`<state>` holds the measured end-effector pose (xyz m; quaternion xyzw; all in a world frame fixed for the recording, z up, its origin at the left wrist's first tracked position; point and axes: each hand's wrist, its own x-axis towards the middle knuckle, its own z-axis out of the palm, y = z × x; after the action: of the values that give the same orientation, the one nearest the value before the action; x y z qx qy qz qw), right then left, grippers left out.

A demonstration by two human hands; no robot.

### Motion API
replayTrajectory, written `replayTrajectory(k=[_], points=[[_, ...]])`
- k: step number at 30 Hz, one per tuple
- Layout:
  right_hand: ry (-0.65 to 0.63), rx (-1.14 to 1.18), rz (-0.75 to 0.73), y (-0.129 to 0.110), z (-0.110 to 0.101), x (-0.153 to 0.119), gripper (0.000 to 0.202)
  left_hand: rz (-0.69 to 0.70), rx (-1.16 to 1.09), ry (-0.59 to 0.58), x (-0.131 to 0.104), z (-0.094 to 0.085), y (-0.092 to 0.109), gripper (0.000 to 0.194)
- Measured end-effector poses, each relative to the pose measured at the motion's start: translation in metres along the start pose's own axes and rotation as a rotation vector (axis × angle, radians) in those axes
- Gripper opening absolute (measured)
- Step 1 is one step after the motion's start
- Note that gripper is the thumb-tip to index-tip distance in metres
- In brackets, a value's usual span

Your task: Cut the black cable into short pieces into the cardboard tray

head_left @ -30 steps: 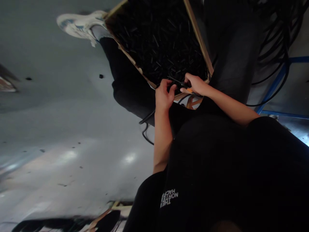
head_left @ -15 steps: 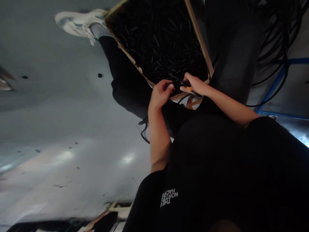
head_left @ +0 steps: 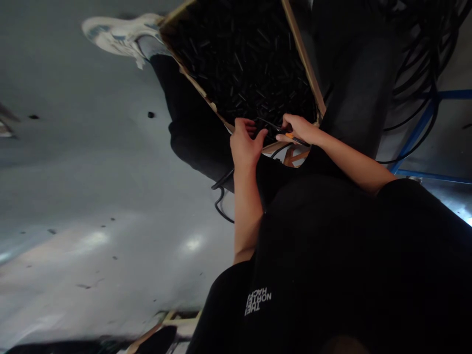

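My right hand is closed around the orange-and-black handles of a pair of scissors. Their dark blades point left over the near corner of a cardboard box. Short black tube-like pieces fill that box, which sits between my legs. Just left of the blade tips, my left hand has its thumb and fingers apart over the box's near edge. I make out nothing between them, though the dark pieces behind blend together.
A bundle of black cable or tubing hangs at the upper right by a blue metal frame. A black cord loops beside my left leg. Small dark scraps lie on the grey floor.
My left hand has opened from a pinch, its thumb and fingers now spread. My right hand stays almost in place with the scissors.
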<state>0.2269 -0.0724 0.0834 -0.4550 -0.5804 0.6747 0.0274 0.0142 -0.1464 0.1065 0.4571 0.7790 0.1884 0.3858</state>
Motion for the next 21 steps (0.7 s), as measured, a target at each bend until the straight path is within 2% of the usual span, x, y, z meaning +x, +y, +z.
replayTrajectory(k=[5, 7, 10, 14, 17, 19, 21], points=[[-0.020, -0.032, -0.053, 0.008, 0.003, 0.002, 0.039, 0.016, 0.022, -0.057, -0.009, 0.006, 0.001, 0.029], [-0.007, -0.099, -0.052, 0.006, 0.002, 0.001, 0.038, 0.039, -0.026, -0.110, -0.008, 0.006, -0.003, 0.032], [0.019, -0.163, -0.055, 0.000, -0.001, -0.004, 0.037, 0.069, -0.120, -0.204, -0.001, -0.004, -0.012, 0.043], [0.004, -0.135, -0.068, 0.000, 0.000, -0.005, 0.035, 0.107, -0.208, -0.340, 0.013, -0.018, -0.019, 0.056], [0.005, -0.084, -0.104, 0.006, 0.003, 0.002, 0.036, 0.115, -0.244, -0.423, 0.019, -0.016, -0.017, 0.058], [0.019, -0.073, -0.110, 0.007, 0.002, 0.006, 0.038, 0.106, -0.257, -0.439, 0.021, -0.011, -0.015, 0.059], [0.047, -0.074, -0.092, 0.006, 0.000, 0.007, 0.041, 0.092, -0.254, -0.389, 0.022, -0.010, -0.013, 0.057]])
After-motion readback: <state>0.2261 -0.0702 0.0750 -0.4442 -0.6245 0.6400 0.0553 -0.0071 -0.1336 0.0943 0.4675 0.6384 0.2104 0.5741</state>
